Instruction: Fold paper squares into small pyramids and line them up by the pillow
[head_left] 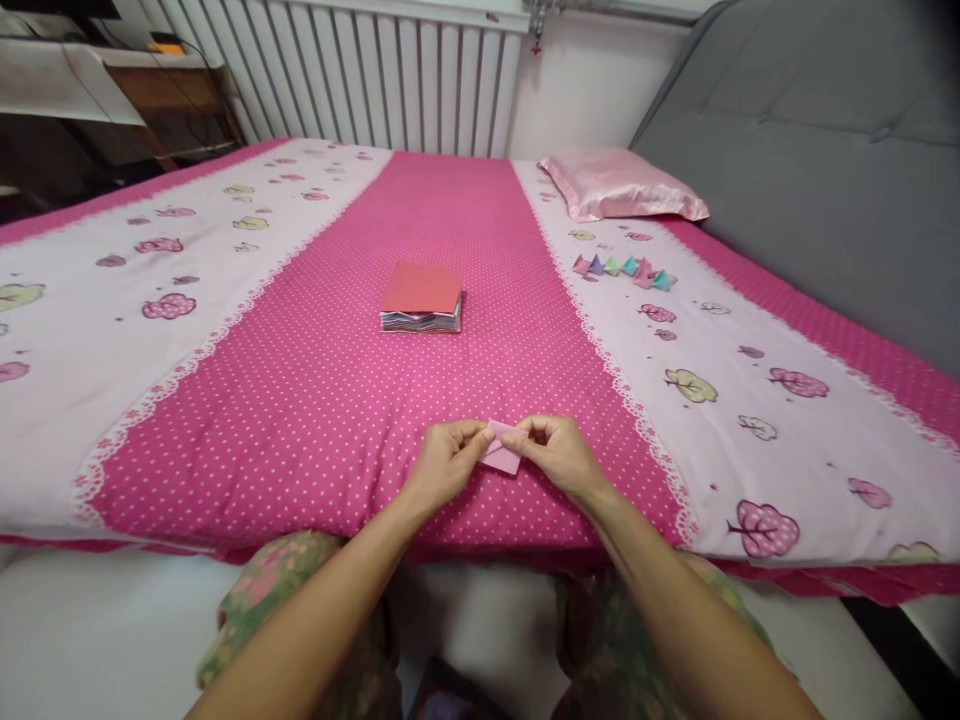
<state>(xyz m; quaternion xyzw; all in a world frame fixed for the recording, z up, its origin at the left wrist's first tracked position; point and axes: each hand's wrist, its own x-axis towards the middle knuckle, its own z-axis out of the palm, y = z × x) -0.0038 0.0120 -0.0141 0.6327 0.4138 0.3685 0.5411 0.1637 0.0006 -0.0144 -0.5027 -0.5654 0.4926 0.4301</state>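
A small folded piece of pink paper (501, 458) is held between my two hands, just above the near edge of the bed. My left hand (448, 460) pinches its left side between thumb and fingers. On the right side, my right hand (556, 450) grips it the same way, with the thumb pressed on the upper face. Fold lines show on the paper; the fingertips behind it are hidden. Farther back lies a stack of coloured paper sheets (422, 290) with a red sheet on top. To the right sits a row of several small folded paper pieces (628, 268) in pink, purple, green and blue.
A pink and white patterned bedspread (315, 370) covers the bed. At the back right lies a pink satin pillow (622, 184) by the grey headboard (810, 150). A white radiator (360, 75) stands along the wall, and a desk (150, 95) is at the back left.
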